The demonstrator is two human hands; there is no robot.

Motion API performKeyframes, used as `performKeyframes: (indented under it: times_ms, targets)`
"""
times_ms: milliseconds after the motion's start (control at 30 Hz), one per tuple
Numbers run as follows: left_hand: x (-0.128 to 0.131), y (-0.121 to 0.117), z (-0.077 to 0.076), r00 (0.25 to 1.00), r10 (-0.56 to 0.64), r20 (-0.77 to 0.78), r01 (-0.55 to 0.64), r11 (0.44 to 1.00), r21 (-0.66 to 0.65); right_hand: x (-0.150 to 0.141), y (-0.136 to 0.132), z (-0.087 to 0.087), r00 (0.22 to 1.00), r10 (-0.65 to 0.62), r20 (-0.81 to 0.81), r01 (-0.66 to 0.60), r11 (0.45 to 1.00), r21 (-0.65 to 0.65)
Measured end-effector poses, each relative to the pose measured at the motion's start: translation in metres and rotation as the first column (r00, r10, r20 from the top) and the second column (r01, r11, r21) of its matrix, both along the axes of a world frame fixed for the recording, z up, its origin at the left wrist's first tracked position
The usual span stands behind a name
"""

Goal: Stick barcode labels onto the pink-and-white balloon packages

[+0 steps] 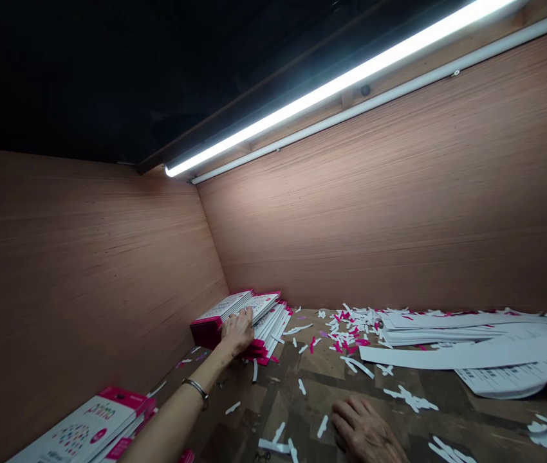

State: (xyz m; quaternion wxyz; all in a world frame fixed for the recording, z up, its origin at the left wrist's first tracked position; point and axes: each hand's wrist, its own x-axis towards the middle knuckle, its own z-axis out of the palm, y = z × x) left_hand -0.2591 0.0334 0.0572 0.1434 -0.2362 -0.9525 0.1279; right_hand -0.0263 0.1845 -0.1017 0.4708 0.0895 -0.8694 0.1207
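A stack of white booklets with magenta edges (266,325) stands at the far corner of the worn brown tabletop (315,399), leaning slightly. My left hand (237,331) grips the near edge of this stack, its fingers over the booklets, and a metal bangle (197,391) circles that wrist. My right hand (363,431) lies flat on the tabletop at the bottom of the view, holding nothing, with a few white paper scraps close by. Another stack of printed booklets (78,431) lies at the lower left, beneath my left forearm.
Pinkish wood-veneer walls (447,193) rise at the back and left, with a lit fluorescent tube (341,87) above. White and magenta paper offcuts (351,331) lie scattered on the tabletop. Long white printed paper sheets (466,352) are piled at the right.
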Motion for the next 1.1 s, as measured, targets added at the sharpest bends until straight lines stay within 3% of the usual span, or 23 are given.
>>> performKeyframes:
  times_ms: [167,267,400,467,500,533,567,600,633,667,700,733,833,900,967,1033,1100]
  targets:
    - [-0.005,0.002,-0.01,0.997,0.063,-0.043,-0.065,0.996,-0.059,-0.004,-0.001,-0.001,0.997,-0.029,-0.072,0.029,1.0,-0.001]
    - [-0.005,0.002,-0.008,0.999,0.035,0.0,-0.035,0.993,-0.113,-0.006,-0.001,-0.005,0.998,-0.024,-0.053,0.024,1.0,0.01]
    - [0.012,0.009,0.008,0.999,-0.036,0.0,0.035,0.986,-0.166,-0.001,0.0,-0.005,1.0,0.006,-0.013,-0.006,1.0,-0.008]
    - [0.033,0.017,0.02,0.998,-0.063,-0.015,0.059,0.981,-0.186,0.006,0.002,0.005,0.994,0.079,0.069,-0.065,0.982,-0.179]
    - [0.047,0.022,0.026,0.997,-0.077,-0.031,0.069,0.978,-0.196,0.011,0.004,0.013,0.984,0.134,0.116,-0.088,0.937,-0.338]
    - [0.064,0.027,0.031,0.994,-0.092,-0.056,0.079,0.976,-0.203,0.015,0.005,0.025,0.965,0.212,0.152,-0.096,0.831,-0.548]
    - [0.082,0.033,0.036,0.99,-0.105,-0.094,0.083,0.975,-0.208,0.019,0.007,0.038,0.939,0.303,0.16,-0.083,0.655,-0.751]
    - [0.102,0.038,0.038,0.981,-0.116,-0.157,0.083,0.975,-0.205,0.022,0.009,0.053,0.914,0.384,0.135,-0.054,0.445,-0.894]
    - [0.122,0.043,0.039,0.967,-0.133,-0.217,0.089,0.975,-0.202,0.024,0.009,0.068,0.89,0.446,0.09,-0.02,0.236,-0.972]
    - [0.144,0.048,0.037,0.951,-0.163,-0.265,0.11,0.973,-0.202,0.026,0.009,0.082,0.872,0.488,0.042,0.009,0.07,-0.998]
    - [0.166,0.054,0.032,0.933,-0.214,-0.29,0.157,0.965,-0.209,0.027,0.009,0.094,0.861,0.509,-0.006,0.022,-0.049,-0.999]
    - [0.188,0.059,0.024,0.916,-0.271,-0.297,0.211,0.953,-0.218,0.029,0.007,0.103,0.863,0.503,-0.049,0.014,-0.121,-0.993]
    - [0.252,0.072,-0.013,0.863,-0.429,-0.266,0.376,0.898,-0.23,0.041,0.002,0.113,0.913,0.381,-0.147,-0.051,-0.251,-0.967]
    - [0.289,0.075,-0.039,0.836,-0.466,-0.291,0.435,0.885,-0.166,0.06,0.0,0.11,0.944,0.282,-0.171,-0.082,-0.301,-0.95]
    - [0.313,0.07,-0.056,0.833,-0.467,-0.298,0.521,0.843,0.135,0.091,0.0,0.107,0.959,0.231,-0.167,-0.087,-0.32,-0.943]
    - [0.32,0.056,-0.057,0.834,-0.504,-0.224,0.545,0.689,0.478,0.129,-0.002,0.109,0.96,0.233,-0.152,-0.078,-0.301,-0.95]
    - [0.312,0.038,-0.046,0.813,-0.568,-0.129,0.468,0.505,0.726,0.165,-0.006,0.116,0.954,0.262,-0.147,-0.086,-0.228,-0.97]
